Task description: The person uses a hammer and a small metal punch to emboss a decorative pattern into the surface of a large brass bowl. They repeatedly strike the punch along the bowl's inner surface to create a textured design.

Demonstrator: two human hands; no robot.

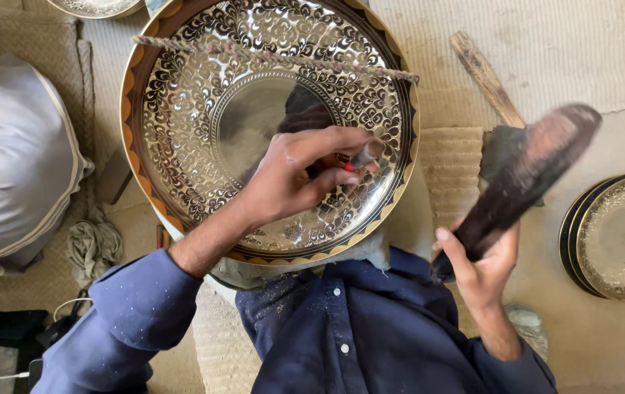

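The large round engraved metal tray (203,109) is the biggest item and serves as the landmark. It stands propped against the person's lap, its face turned up to the head camera, with dense scrollwork in dark and bright metal, a plain mirror-like centre and a scalloped brown and gold rim. A twisted cord (268,57) runs across its upper part from rim to rim.

Left of the tray lies a white cushion (13,160) on the woven mat. Right of the tray, near the frame edge, sits a stack of smaller engraved plates (619,237) on the floor. Above and right of the tray lies a flat wooden stick (484,73).

The right hand (484,266) is raised off to the right of the tray, its grip closed around the lower end of a dark wooden mallet (531,171), which is blurred and angled up and to the right, well clear of the tray.

The left hand (290,175) rests over the tray's lower right band, its grip pinched on a small chisel (363,155) whose tip meets the engraved surface. A crumpled rag (95,244) lies below and left of the tray.
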